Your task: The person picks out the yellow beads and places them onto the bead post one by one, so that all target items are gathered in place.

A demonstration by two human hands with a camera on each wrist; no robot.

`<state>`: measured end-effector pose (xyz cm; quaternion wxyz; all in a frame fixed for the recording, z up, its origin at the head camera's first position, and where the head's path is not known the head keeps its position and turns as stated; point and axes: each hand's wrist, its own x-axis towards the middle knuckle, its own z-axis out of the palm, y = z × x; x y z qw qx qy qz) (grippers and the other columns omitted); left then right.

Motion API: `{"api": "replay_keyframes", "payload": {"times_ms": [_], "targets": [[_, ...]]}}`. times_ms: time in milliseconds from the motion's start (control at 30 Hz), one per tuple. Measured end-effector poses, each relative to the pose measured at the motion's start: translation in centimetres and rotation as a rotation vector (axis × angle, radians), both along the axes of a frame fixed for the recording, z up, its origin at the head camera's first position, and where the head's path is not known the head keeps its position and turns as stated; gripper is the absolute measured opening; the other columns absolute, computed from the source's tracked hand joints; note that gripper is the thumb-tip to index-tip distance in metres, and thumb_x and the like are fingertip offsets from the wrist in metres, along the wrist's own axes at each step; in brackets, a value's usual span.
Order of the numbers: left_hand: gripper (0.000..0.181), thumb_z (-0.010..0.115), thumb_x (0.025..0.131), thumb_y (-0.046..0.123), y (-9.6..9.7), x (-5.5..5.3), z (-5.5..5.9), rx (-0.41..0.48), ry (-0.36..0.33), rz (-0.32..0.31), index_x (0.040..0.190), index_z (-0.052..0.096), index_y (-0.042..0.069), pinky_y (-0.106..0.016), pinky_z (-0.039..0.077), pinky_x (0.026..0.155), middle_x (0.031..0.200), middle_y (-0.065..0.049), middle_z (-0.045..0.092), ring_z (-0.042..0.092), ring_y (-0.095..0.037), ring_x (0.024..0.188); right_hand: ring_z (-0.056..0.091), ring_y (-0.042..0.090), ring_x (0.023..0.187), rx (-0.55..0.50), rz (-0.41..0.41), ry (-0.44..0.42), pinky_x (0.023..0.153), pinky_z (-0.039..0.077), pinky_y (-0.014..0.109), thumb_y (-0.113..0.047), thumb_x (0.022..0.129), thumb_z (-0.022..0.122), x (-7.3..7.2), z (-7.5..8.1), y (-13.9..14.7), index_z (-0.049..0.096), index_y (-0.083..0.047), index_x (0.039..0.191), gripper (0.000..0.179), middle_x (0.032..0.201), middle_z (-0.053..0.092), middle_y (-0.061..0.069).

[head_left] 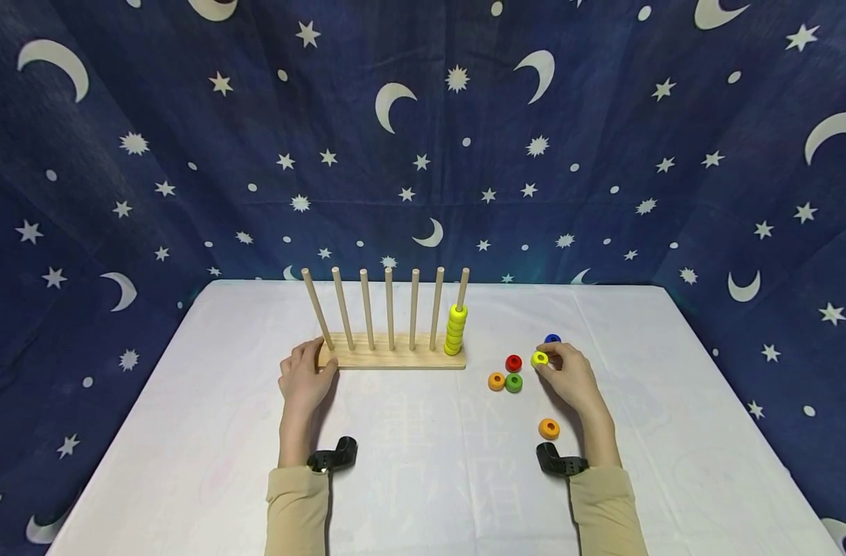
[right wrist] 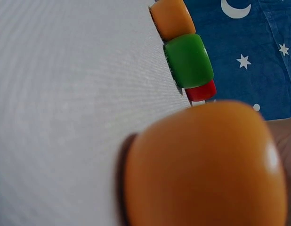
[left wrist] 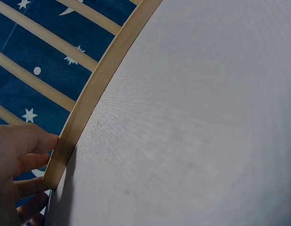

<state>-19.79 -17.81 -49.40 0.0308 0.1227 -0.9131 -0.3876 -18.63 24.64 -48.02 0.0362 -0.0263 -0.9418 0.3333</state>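
A wooden peg stand point(head_left: 392, 359) with several upright pegs stands on the white table. Several yellow beads point(head_left: 454, 332) are stacked on its rightmost peg; the other pegs are bare. My left hand point(head_left: 307, 377) grips the left end of the base, thumb in front and fingers behind, as the left wrist view also shows. To the right of the stand, my right hand point(head_left: 571, 374) pinches a yellow bead point(head_left: 539, 359) between thumb and fingers. A blue bead point(head_left: 552, 338) lies just behind it, partly hidden. In the right wrist view, an orange bead point(right wrist: 206, 165) blocks most of that hand.
Left of my right hand lie a red bead point(head_left: 513, 363), a green bead point(head_left: 513, 383) and an orange bead point(head_left: 496, 381), close together. Another orange bead point(head_left: 549, 428) sits nearer, by the right wrist. A dark blue cloth point(head_left: 423, 177) with moons and stars hangs behind the table.
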Motion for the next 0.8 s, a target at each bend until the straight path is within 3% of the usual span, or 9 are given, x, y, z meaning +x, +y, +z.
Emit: {"api": "replay_keyframes", "payload": {"times_ms": [400,800], "targets": [[0.057,0.054,0.092,0.024,0.1,0.1,0.2,-0.008,-0.01,-0.007,0.144,0.04,0.007,-0.061,0.019,0.106,0.148,-0.021,0.035,0.022,-0.043,0.136,0.059,0.035,0.103,-0.01,-0.042,-0.036,0.09,0.047,0.049,-0.017,0.089,0.065,0.1,0.5,-0.2,0.06,-0.001,0.123,0.037,0.116,0.06,0.021],[0.056,0.055,0.092,0.024,0.0,0.1,0.1,-0.007,-0.01,-0.005,0.144,0.041,0.007,-0.061,0.019,0.106,0.147,-0.021,0.035,0.023,-0.042,0.136,0.059,0.034,0.104,-0.048,-0.032,0.015,0.089,0.048,0.047,-0.014,0.09,0.062,0.3,1.2,-0.6,0.059,-0.003,0.124,0.036,0.116,0.059,0.019]]}}
